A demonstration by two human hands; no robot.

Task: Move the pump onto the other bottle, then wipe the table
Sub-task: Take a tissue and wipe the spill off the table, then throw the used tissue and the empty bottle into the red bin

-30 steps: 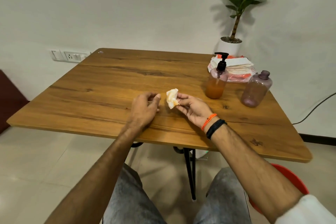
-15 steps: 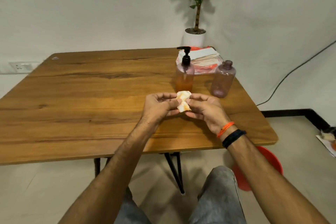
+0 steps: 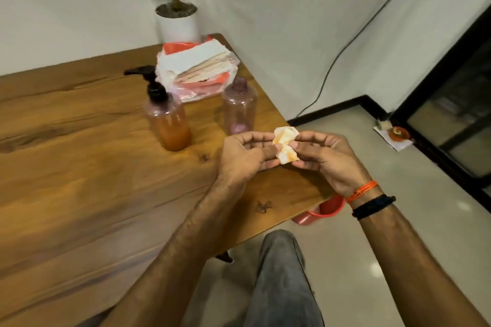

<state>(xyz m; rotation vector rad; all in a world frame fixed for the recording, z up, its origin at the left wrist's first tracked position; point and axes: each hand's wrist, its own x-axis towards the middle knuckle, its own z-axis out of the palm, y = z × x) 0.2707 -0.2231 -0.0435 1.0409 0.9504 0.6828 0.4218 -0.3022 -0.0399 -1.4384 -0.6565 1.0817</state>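
- The pump (image 3: 152, 82), black, sits screwed on the bottle of orange liquid (image 3: 168, 121), standing upright on the wooden counter (image 3: 79, 167).
- An empty bottle (image 3: 240, 106), uncapped, stands near it to the right, in front of a stack of tissues (image 3: 198, 66); a potted plant (image 3: 176, 22) sits behind.
- The left hand (image 3: 244, 156) pinches one side of a crumpled, orange-stained tissue (image 3: 285, 146), its grip closed on it above the counter's near corner.
- The right hand (image 3: 328, 159), orange and black bands at the wrist, closes its fingertips on the tissue's other side.
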